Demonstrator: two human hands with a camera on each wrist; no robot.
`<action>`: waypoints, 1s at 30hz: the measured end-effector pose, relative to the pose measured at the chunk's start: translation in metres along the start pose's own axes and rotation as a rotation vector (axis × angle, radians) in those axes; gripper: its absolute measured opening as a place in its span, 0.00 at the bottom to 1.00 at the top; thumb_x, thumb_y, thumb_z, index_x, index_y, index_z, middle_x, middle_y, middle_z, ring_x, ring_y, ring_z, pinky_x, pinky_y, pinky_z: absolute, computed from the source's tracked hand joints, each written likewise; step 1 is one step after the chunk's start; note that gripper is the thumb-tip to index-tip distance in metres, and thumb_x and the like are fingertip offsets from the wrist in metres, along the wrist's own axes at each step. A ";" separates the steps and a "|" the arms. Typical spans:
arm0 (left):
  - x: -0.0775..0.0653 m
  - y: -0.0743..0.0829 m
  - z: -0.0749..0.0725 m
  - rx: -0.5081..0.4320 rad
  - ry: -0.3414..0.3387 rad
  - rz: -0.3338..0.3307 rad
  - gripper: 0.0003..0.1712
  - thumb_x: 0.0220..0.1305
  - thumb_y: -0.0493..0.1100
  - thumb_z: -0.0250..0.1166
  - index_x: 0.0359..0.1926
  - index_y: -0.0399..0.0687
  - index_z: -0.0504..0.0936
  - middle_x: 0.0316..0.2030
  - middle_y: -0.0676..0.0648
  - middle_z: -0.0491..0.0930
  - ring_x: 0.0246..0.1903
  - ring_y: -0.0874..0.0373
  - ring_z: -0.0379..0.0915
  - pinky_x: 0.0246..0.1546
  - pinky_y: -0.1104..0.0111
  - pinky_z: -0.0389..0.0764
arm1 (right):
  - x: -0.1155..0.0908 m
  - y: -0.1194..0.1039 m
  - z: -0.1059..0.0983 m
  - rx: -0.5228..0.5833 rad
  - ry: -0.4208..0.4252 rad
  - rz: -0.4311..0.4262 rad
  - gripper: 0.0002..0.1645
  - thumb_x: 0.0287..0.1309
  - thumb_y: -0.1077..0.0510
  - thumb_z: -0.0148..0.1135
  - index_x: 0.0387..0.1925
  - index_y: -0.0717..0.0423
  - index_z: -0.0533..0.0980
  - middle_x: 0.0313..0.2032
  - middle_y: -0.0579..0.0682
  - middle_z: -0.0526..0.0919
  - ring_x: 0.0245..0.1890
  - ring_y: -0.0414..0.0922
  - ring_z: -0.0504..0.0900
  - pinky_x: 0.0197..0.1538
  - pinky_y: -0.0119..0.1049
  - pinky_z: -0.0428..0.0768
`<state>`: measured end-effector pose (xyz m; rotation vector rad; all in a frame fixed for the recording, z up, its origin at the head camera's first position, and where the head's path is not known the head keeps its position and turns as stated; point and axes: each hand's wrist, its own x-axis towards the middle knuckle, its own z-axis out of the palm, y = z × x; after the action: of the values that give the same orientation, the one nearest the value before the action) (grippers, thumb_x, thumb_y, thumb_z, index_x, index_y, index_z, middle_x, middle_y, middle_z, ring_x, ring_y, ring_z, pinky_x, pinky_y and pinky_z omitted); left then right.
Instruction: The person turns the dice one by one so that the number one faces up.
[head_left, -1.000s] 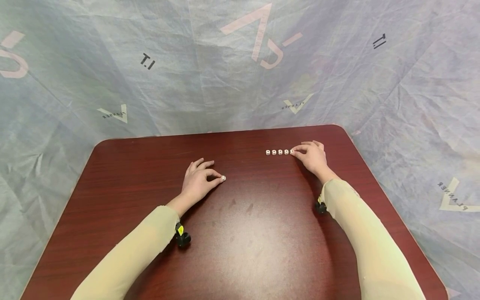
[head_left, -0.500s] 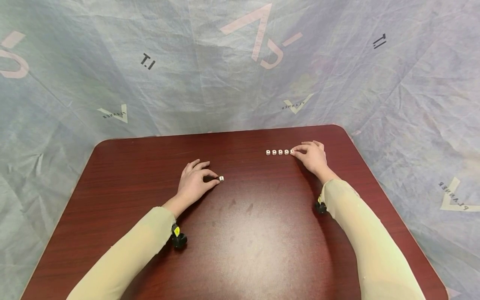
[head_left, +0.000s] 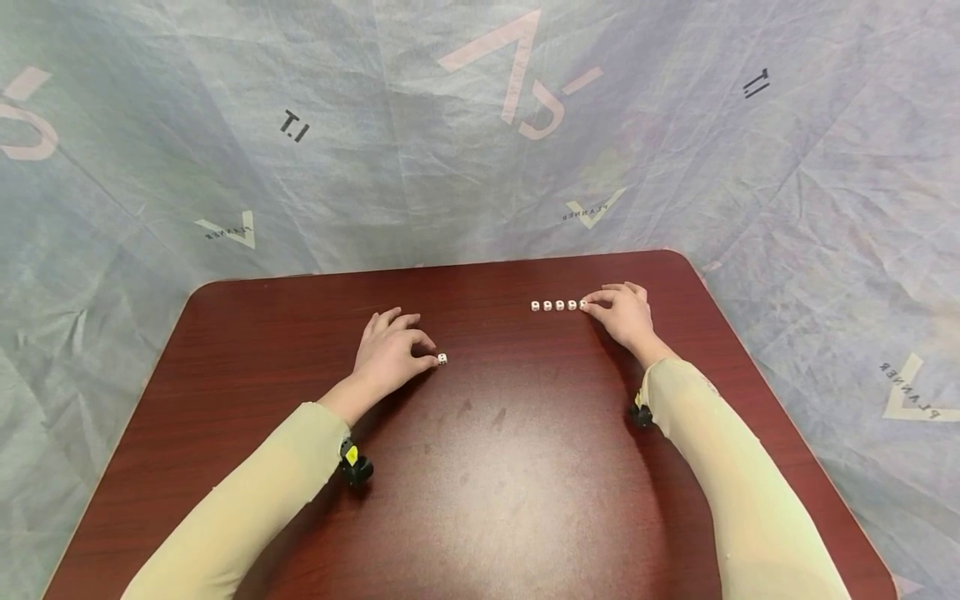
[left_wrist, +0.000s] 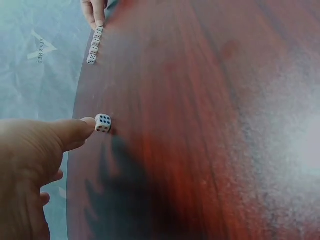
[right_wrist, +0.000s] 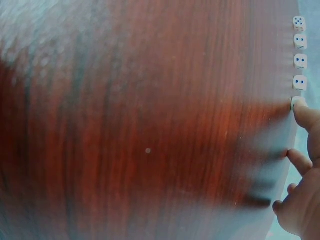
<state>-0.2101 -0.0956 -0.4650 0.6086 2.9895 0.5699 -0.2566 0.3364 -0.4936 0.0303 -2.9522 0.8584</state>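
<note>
Left of the table's middle, a white die (head_left: 442,358) sits at the thumb tip of my left hand (head_left: 390,354). In the left wrist view the thumb touches or nearly touches this die (left_wrist: 103,123), whose dark blue dots face up; the index fingertip lies back from it. Farther off to the right, several white dice (head_left: 553,306) stand in a straight row near the table's far edge. My right hand (head_left: 621,312) pinches the rightmost die (right_wrist: 295,103) of that row between thumb and index finger. The thumb covers much of that die in the right wrist view.
Both hands work over a dark red wooden table (head_left: 487,467) with rounded corners. A grey printed cloth (head_left: 405,150) hangs behind it and at both sides. A small black wrist device (head_left: 356,467) sits under the left sleeve.
My left index fingertip has drawn back from the single die, which now shows more of its faces. That die shifted slightly left at first, then stayed put. My right hand keeps its place.
</note>
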 end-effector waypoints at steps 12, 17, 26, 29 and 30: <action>0.006 0.009 0.001 0.084 -0.038 0.019 0.08 0.63 0.57 0.74 0.37 0.63 0.90 0.71 0.42 0.69 0.76 0.40 0.47 0.77 0.45 0.41 | -0.002 -0.001 0.000 0.002 0.006 -0.005 0.15 0.70 0.48 0.65 0.50 0.51 0.87 0.68 0.63 0.72 0.75 0.67 0.48 0.69 0.74 0.50; 0.008 0.011 0.004 0.096 -0.037 0.029 0.07 0.63 0.57 0.74 0.35 0.62 0.90 0.71 0.42 0.70 0.76 0.40 0.48 0.77 0.46 0.42 | -0.002 -0.001 0.000 0.002 -0.001 -0.002 0.15 0.70 0.48 0.65 0.51 0.51 0.87 0.68 0.63 0.72 0.75 0.67 0.48 0.69 0.74 0.50; 0.007 0.012 0.006 0.111 -0.034 0.033 0.06 0.64 0.55 0.74 0.32 0.63 0.89 0.70 0.43 0.70 0.76 0.40 0.50 0.77 0.46 0.45 | -0.001 -0.001 0.000 0.001 0.005 -0.003 0.15 0.70 0.49 0.65 0.50 0.51 0.87 0.67 0.63 0.72 0.75 0.68 0.48 0.69 0.74 0.51; 0.007 0.013 0.007 0.112 -0.035 0.030 0.07 0.64 0.56 0.73 0.33 0.63 0.89 0.70 0.43 0.70 0.76 0.41 0.49 0.77 0.47 0.45 | -0.001 -0.001 0.000 0.000 0.007 -0.004 0.15 0.70 0.49 0.66 0.50 0.52 0.87 0.68 0.63 0.72 0.75 0.68 0.49 0.69 0.74 0.50; 0.007 0.012 0.007 0.111 -0.036 0.030 0.07 0.64 0.56 0.73 0.33 0.63 0.89 0.70 0.43 0.70 0.76 0.41 0.49 0.77 0.47 0.44 | -0.002 -0.001 0.000 0.001 0.006 -0.004 0.15 0.70 0.49 0.65 0.50 0.52 0.87 0.68 0.63 0.72 0.75 0.68 0.49 0.69 0.74 0.50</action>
<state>-0.2113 -0.0799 -0.4665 0.6641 2.9989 0.3921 -0.2548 0.3358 -0.4930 0.0331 -2.9446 0.8583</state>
